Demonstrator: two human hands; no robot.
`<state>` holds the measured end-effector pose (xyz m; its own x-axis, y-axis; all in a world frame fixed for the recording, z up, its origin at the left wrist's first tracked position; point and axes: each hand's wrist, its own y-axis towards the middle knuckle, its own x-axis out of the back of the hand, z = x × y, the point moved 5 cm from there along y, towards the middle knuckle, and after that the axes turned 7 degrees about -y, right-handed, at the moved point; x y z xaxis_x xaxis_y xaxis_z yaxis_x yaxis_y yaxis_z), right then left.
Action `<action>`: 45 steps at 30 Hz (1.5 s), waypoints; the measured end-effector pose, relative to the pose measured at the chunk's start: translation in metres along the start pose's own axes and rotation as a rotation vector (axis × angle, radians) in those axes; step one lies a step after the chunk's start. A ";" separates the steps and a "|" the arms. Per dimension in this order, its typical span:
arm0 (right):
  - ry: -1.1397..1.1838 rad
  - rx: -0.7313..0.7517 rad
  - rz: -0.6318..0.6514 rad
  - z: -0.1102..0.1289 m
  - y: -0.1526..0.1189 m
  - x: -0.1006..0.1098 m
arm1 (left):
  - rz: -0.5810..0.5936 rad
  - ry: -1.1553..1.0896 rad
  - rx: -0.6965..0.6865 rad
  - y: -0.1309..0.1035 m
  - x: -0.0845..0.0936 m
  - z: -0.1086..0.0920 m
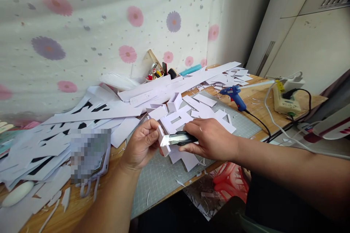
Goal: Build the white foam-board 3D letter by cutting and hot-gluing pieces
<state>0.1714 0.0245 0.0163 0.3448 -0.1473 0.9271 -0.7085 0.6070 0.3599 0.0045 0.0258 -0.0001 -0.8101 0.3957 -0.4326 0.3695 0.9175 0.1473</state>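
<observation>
Card piece [166, 150], small, white and folded, pinched between thumb and fingers of the left hand [143, 143], held up over the grey cutting mat [155, 180] near the front of the wooden desk [257, 87]. Right hand [206, 138] curled snugly round the black handle of a knife [182, 138], thumb along the near side, blade out and pointing left at the folded piece. With glare on the steel, hard to tell whether touching the card or just in front of it. Below the hands, on the mat, a loose heap of white card cutouts [189, 161], one with a slot through it; just behind, a small card box [174, 102], uncovered at the top. To the left, a spread of white sheets [30, 156] with dark gaps cut through, and a phone [104, 164] in a pale case near the left forearm. Toward the back, long card strips, a cluster of tools [158, 73] and a blue tube [190, 70]. To the right, a blue glue gun [234, 95] at the mat's edge, and beyond it a power strip [284, 100] with plugs in it. Behind everything, a flowered curtain [104, 31] along the wall.
</observation>
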 end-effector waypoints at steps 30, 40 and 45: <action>-0.008 -0.015 -0.006 0.001 -0.005 0.000 | 0.049 -0.013 0.011 -0.001 -0.001 0.003; 0.009 0.162 -0.016 0.013 -0.020 -0.002 | -0.099 0.009 -0.063 0.001 0.009 -0.005; 0.269 0.083 -0.032 0.004 -0.023 0.008 | -0.173 0.063 -0.030 0.002 0.009 -0.005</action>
<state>0.1882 0.0062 0.0162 0.5110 0.0533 0.8579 -0.7385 0.5379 0.4064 -0.0039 0.0313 0.0005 -0.8878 0.2325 -0.3971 0.2091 0.9726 0.1019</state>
